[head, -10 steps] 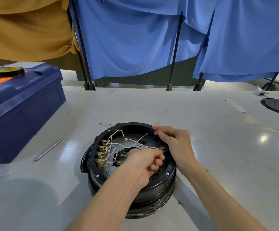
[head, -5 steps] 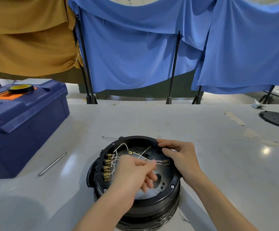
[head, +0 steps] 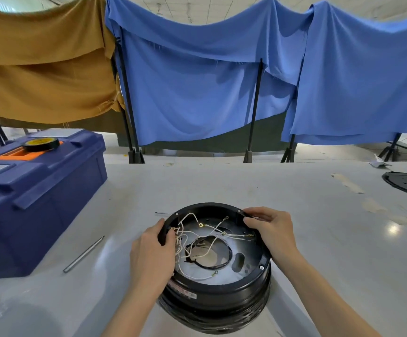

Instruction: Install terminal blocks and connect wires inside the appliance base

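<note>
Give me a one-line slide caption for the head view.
Both hands, left and right, grip the rim of the black base, white wires loose inside.

Black round base upturned; white wires loose inside.

Your left hand and right hand are bare, without gloves, rings or a watch. Both forearms are uncovered up to the frame's lower edge; no sleeves show.
</note>
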Tool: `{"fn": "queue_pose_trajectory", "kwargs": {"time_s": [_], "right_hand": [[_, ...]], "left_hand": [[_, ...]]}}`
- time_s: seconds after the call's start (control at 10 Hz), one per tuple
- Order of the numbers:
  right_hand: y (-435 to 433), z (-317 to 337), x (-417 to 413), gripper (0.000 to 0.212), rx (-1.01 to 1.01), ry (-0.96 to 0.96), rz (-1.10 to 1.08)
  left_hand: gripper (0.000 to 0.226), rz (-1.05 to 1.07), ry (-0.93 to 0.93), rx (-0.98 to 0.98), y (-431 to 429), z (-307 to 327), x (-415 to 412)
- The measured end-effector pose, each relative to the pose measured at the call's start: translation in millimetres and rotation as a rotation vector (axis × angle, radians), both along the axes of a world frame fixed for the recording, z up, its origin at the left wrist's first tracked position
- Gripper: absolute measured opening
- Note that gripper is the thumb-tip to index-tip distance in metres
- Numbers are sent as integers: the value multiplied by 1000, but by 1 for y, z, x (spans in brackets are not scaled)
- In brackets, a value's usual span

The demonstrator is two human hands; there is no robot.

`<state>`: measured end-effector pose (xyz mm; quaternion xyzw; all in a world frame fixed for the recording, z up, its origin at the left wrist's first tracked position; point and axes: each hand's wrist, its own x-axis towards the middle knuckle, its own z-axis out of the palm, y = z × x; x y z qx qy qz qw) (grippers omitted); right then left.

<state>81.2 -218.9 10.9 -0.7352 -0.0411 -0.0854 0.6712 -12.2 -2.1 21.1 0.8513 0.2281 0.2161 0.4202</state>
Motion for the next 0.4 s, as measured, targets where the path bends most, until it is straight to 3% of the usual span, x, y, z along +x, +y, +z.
{"fn": "queue_pose_trajectory", "kwargs": {"time_s": [0.4], "right_hand": [[-18,14,-3,11,-36,-21,-10]], "left_hand": [[28,4,-132,-218,36,-13,-4]]}}
